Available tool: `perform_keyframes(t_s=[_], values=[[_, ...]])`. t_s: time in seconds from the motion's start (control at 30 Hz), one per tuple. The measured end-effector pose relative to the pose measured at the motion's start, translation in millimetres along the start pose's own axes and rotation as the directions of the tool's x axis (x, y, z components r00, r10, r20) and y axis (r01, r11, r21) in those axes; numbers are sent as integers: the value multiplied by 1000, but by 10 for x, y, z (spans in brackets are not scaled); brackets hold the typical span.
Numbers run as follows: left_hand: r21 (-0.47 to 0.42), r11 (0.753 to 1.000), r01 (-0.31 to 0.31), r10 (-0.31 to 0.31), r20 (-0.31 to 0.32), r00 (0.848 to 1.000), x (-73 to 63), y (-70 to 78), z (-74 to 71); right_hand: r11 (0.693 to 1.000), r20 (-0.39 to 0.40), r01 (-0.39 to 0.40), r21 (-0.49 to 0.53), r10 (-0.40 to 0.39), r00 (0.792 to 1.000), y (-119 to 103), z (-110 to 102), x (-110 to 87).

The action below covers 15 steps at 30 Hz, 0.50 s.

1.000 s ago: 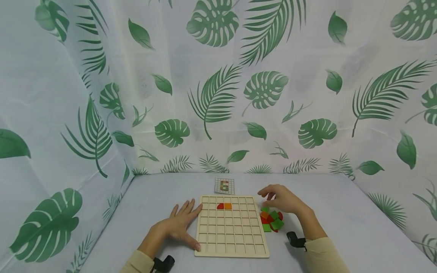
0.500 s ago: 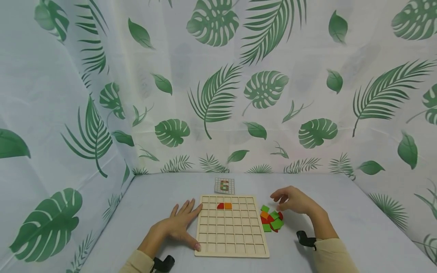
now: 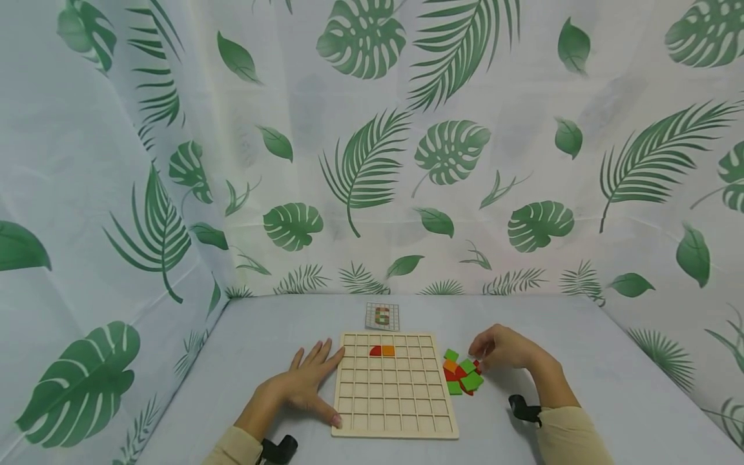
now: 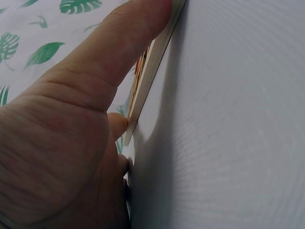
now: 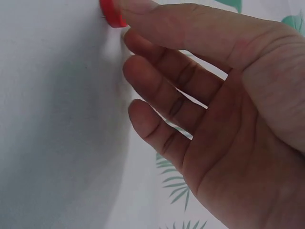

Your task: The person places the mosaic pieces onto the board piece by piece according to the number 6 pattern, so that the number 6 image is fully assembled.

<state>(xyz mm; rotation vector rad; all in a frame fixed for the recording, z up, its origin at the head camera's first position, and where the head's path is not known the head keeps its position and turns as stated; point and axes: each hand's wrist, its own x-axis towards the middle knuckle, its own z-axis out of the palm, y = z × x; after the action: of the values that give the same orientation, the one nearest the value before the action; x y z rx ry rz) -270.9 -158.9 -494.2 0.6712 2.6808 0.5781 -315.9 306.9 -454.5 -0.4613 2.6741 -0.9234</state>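
My left hand (image 3: 308, 384) lies with spread fingers along the left side of a wooden grid board (image 3: 395, 403), touching its edge. In the left wrist view the thumb (image 4: 128, 36) presses on the board's rim. My right hand (image 3: 508, 349) is at the right side of a small pile of flat tiles. Its thumb and a fingertip pinch a red tile (image 5: 112, 13) with a curved edge; the index finger is mostly hidden behind the thumb. A red quarter-round tile (image 3: 375, 351) and an orange square tile (image 3: 388, 351) sit side by side in the board's second row.
The pile between board and right hand has green tiles (image 3: 472, 381), an orange tile (image 3: 450, 366) and red ones, some overlapping. Behind the board lies a small gridded card (image 3: 382, 316) with a coloured figure. A leaf-patterned curtain (image 3: 372, 258) closes off the back.
The right hand has moved right, away from the board's far right corner, then down towards the near side, onto the red tile. The left hand and board stay put.
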Motion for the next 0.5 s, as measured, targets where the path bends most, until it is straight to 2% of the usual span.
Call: perform_keyframes(t_s=[0.27,0.5], values=[[-5,1000,-9,9,-1,1000,-8,2,-10,1000,14,-22,-16,23,1000,6,24,11],[-10,1000,-11,11,1,1000,-16,4,-10,995,-13,-86,-50,85,996,-12,35,3]])
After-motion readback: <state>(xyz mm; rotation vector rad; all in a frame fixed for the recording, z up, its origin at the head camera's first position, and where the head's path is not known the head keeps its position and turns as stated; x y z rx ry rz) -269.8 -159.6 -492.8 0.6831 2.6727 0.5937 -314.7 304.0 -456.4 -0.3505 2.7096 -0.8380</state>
